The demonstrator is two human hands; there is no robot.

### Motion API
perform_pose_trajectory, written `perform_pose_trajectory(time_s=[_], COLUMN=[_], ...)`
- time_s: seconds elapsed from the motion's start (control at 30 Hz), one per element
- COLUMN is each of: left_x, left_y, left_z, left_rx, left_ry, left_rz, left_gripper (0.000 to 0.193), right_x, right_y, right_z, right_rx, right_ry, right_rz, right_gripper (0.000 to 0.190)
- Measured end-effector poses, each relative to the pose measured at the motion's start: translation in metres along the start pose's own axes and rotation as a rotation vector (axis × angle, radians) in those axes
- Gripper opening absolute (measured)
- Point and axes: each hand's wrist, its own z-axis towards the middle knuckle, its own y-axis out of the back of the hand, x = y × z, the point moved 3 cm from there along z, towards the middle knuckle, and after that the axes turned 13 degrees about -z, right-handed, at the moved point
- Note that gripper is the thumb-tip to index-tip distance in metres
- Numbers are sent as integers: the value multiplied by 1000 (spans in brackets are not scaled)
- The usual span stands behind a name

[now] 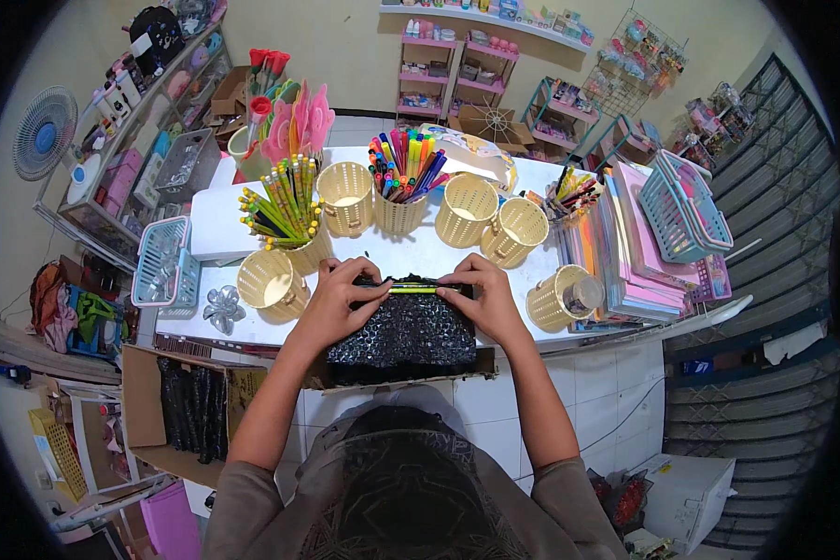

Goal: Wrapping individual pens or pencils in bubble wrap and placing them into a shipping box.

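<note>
Several pencils [414, 288], green and dark, lie level across the top of a sheet of black bubble wrap [409, 329]. My left hand [346, 297] pinches their left ends, and my right hand [479, 294] pinches their right ends. The wrap hangs over the table's near edge, above an open cardboard box [488, 364]. Beyond my hands stand woven cream baskets: one holds patterned pencils [287, 203], another holds coloured markers [404, 164], and an empty one [269, 285] is just left of my left hand.
A stack of coloured paper and books [630, 245] stands at the table's right, with a blue plastic basket [682, 203] on it. Another blue basket [162, 262] is at the left edge. A cardboard box of black-wrapped packets [140, 413] stands at lower left.
</note>
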Motion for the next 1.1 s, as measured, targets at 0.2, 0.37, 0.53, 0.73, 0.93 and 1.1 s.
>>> perform_pose_trajectory(time_s=[0.2, 0.37, 0.53, 0.73, 0.93, 1.1], left_x=[1, -4, -8, -13, -4, -10], left_y=[1, 2, 0, -6, -2, 4], left_z=[-2, 2, -6, -16, -17, -9], left_rx=[2, -1, -99, -176, -146, -108], left_ry=[17, 95, 91, 96, 119, 184], left_rz=[-35, -159, -62, 32, 4, -45], left_gripper=[27, 25, 24, 25, 40, 50], right_x=[-11, -7, 1, -1, -14, -17], right_y=[-8, -7, -5, -8, -19, -20], right_z=[-3, -10, -10, -5, 3, 3], right_rx=[6, -136, -155, -119, -16, -29], right_ry=[-23, 259, 356, 231, 43, 69], right_rz=[160, -46, -188, 4, 174, 137], right_gripper=[16, 16, 18, 14, 18, 23])
